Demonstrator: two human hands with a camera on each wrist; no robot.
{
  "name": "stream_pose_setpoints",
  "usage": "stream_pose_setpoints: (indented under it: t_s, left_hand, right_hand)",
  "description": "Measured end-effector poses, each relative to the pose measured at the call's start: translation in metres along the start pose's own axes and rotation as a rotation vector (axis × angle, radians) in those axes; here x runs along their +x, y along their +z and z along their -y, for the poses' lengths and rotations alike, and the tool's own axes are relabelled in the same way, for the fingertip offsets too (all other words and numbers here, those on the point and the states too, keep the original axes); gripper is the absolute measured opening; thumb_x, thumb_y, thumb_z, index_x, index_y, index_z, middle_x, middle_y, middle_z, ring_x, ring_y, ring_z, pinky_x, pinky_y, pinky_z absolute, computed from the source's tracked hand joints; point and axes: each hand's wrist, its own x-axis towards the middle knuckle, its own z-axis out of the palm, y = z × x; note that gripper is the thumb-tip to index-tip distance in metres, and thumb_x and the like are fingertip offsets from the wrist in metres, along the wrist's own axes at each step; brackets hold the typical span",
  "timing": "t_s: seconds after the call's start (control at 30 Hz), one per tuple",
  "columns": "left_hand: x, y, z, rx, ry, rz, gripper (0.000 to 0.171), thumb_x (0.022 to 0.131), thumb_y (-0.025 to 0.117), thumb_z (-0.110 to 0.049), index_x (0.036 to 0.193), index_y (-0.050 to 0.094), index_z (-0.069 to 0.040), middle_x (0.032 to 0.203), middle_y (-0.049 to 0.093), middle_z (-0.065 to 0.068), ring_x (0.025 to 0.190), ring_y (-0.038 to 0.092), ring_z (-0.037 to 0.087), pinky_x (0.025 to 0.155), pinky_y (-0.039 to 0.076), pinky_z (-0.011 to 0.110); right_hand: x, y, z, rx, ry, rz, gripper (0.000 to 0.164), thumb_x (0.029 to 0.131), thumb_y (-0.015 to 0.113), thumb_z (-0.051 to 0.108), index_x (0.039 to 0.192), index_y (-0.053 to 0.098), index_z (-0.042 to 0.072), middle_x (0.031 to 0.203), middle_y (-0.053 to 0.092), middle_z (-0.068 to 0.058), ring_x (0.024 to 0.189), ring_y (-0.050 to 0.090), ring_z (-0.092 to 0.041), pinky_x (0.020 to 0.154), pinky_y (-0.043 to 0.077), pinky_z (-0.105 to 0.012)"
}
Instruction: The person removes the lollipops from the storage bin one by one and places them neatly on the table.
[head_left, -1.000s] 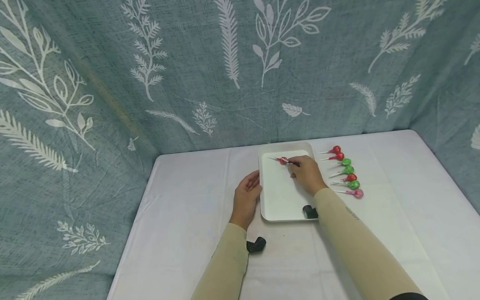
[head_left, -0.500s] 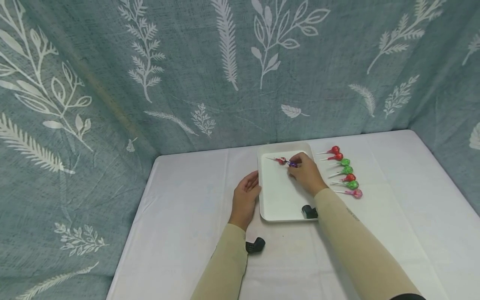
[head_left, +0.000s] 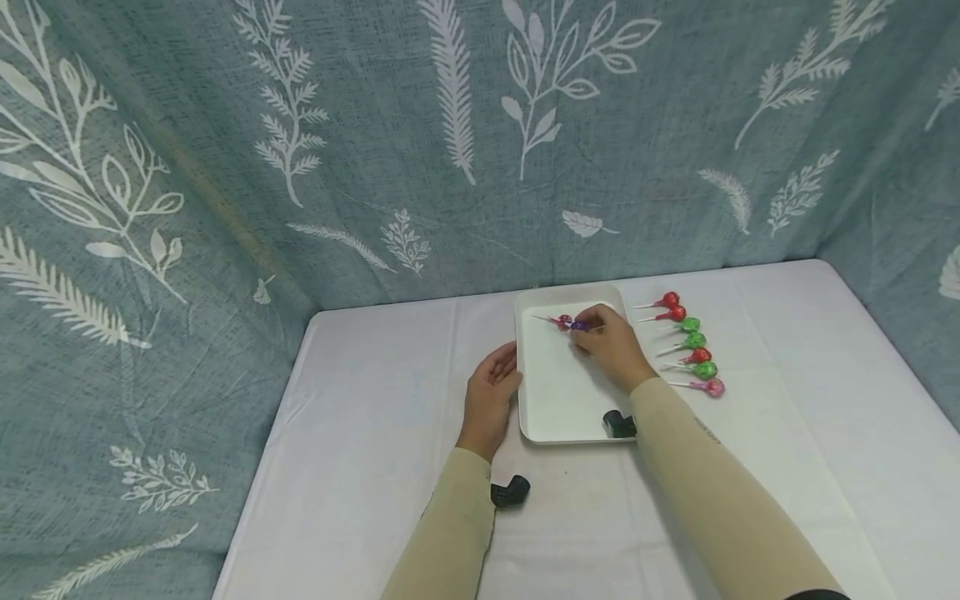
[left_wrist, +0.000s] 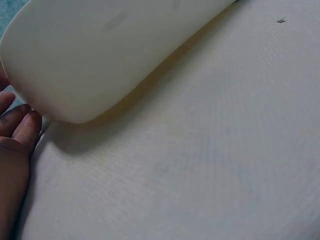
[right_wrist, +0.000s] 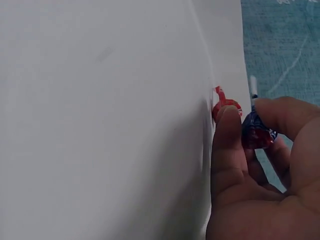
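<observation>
A white tray (head_left: 566,396) lies on the table. My left hand (head_left: 492,398) stays at its left side, with fingertips touching the outer wall; the left wrist view shows these fingers (left_wrist: 31,127) by the tray's corner. Over the tray's far part, my right hand (head_left: 611,342) pinches a purple-blue wrapped lollipop (head_left: 578,327) by its head, between thumb and fingers. In the right wrist view that lollipop (right_wrist: 258,135) has a white stick tip showing. Beside it in the tray is a red lollipop (head_left: 564,322), its stick pointing left; a finger partly hides it in the right wrist view.
Right of the tray, several lollipops form a column, among them a red one (head_left: 670,300), a green one (head_left: 695,340) and a pink one (head_left: 716,387). A white cloth covers the table (head_left: 375,417). Behind it hangs a leaf-patterned teal curtain (head_left: 360,167).
The purple-blue lollipop has turned in my right hand's fingers and shifted slightly left, close to the red one. My left hand keeps its place at the tray.
</observation>
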Motion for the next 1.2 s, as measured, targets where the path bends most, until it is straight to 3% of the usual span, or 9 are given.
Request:
stream_pose_setpoints:
  t_s: [0.2,0.43,0.7,1.2]
  left_hand:
    - [0.0,0.0,0.0,-0.005,0.003,-0.001,0.047,0.106,0.062,-0.001,0.153,0.059,-0.004,0.149,0.064,0.008,0.139,0.06,0.02,0.112,0.051,0.028]
    - [0.001,0.001,0.002,-0.001,0.01,0.003,0.047,0.105,0.062,0.001,0.152,0.06,-0.004,0.149,0.064,0.009,0.14,0.059,0.021,0.113,0.051,0.028]
    - [0.0,0.0,0.002,-0.001,0.013,0.014,0.048,0.106,0.061,0.0,0.153,0.059,-0.006,0.15,0.064,0.007,0.14,0.058,0.02,0.113,0.05,0.027]
    - [0.001,0.0,0.005,-0.001,0.022,0.018,0.047,0.104,0.063,0.0,0.151,0.061,-0.005,0.147,0.065,0.008,0.139,0.059,0.021,0.113,0.05,0.028]
  right_hand:
    - [-0.001,-0.001,0.001,0.002,-0.008,-0.004,0.032,0.104,0.07,0.01,0.134,0.065,0.0,0.114,0.066,-0.017,0.092,0.064,-0.024,0.075,0.058,-0.028]
    - [0.0,-0.002,0.0,0.05,-0.019,-0.02,0.03,0.104,0.07,0.007,0.133,0.066,-0.002,0.126,0.065,-0.018,0.098,0.063,-0.023,0.074,0.058,-0.025]
    - [-0.003,-0.007,0.007,0.176,-0.015,-0.032,0.036,0.102,0.071,0.006,0.138,0.068,0.0,0.129,0.064,-0.019,0.104,0.064,-0.026,0.079,0.059,-0.028]
    - [-0.007,-0.022,0.012,0.231,-0.078,-0.038,0.033,0.106,0.07,0.007,0.136,0.065,-0.003,0.131,0.061,-0.019,0.108,0.069,-0.026,0.092,0.063,-0.027]
